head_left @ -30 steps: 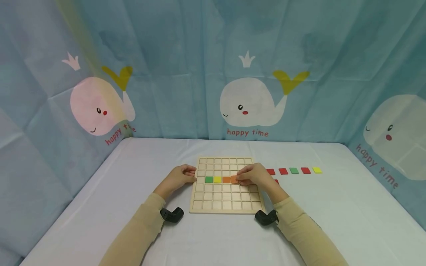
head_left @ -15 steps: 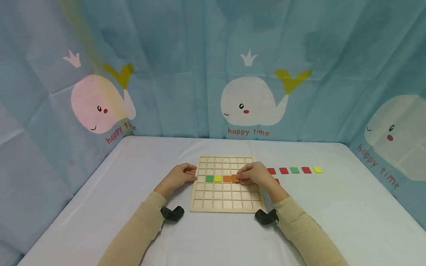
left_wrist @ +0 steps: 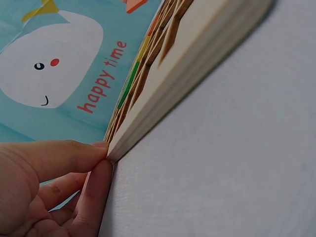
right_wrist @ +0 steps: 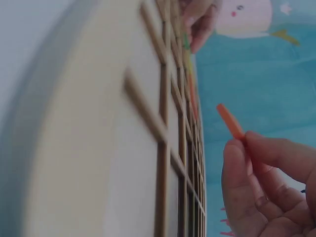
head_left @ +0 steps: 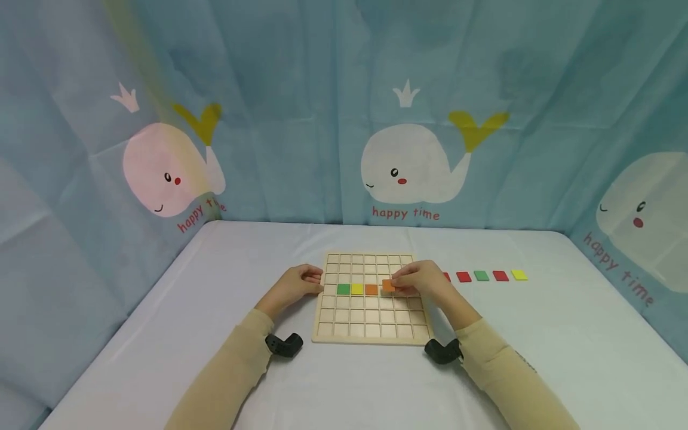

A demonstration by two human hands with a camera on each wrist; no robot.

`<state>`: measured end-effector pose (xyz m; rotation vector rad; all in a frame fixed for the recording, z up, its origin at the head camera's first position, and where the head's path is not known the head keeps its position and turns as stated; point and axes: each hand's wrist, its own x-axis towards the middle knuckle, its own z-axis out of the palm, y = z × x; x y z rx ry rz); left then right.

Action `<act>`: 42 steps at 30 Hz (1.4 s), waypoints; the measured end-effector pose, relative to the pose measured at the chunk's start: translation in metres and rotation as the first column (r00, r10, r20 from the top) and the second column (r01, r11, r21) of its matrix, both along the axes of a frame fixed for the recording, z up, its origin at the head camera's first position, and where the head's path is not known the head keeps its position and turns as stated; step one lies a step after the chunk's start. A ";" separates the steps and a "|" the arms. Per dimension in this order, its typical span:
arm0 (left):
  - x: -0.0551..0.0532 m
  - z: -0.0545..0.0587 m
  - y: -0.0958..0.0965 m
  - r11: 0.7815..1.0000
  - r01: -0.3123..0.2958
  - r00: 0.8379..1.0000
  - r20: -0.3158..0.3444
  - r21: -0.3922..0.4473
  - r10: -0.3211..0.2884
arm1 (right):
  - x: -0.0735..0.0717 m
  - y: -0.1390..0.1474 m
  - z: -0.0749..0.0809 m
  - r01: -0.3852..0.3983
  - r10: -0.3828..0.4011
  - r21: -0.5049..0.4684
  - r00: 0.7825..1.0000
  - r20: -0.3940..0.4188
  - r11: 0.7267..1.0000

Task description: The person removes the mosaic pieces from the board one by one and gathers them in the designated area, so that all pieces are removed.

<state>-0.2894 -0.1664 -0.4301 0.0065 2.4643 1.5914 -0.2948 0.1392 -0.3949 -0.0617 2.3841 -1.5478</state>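
Observation:
A square wooden grid board point(head_left: 371, 333) lies on the white table. Along one row sit a green tile point(head_left: 343, 289), a yellow tile point(head_left: 357, 289) and an orange tile point(head_left: 371, 289), side by side. My left hand point(head_left: 292, 290) pinches the board's left edge; in the left wrist view the thumb is on the rim and a finger against its side. Between thumb and fingers, my right hand point(head_left: 428, 284) holds a second orange tile point(right_wrist: 229, 121). That tile is raised off the board, apart from the grid, and tilted in the right wrist view.
Right of the board runs a row of loose tiles: a red tile point(head_left: 464, 277), a green tile point(head_left: 481, 276), another red tile point(head_left: 500, 276) and a yellow tile point(head_left: 519, 275). One more red tile point(head_left: 447, 277) is partly hidden by the right hand. A whale-print curtain point(head_left: 301, 149) stands behind.
My right hand has lifted the second orange tile up and slightly right, away from the orange tile in the row. My left hand stays at the board's edge. The head view has shifted a little.

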 end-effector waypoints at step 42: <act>0.000 -0.003 0.003 0.998 -0.041 0.999 -0.015 -0.045 0.041 | 0.015 0.114 0.019 0.055 -0.069 0.212 0.996 0.060 0.976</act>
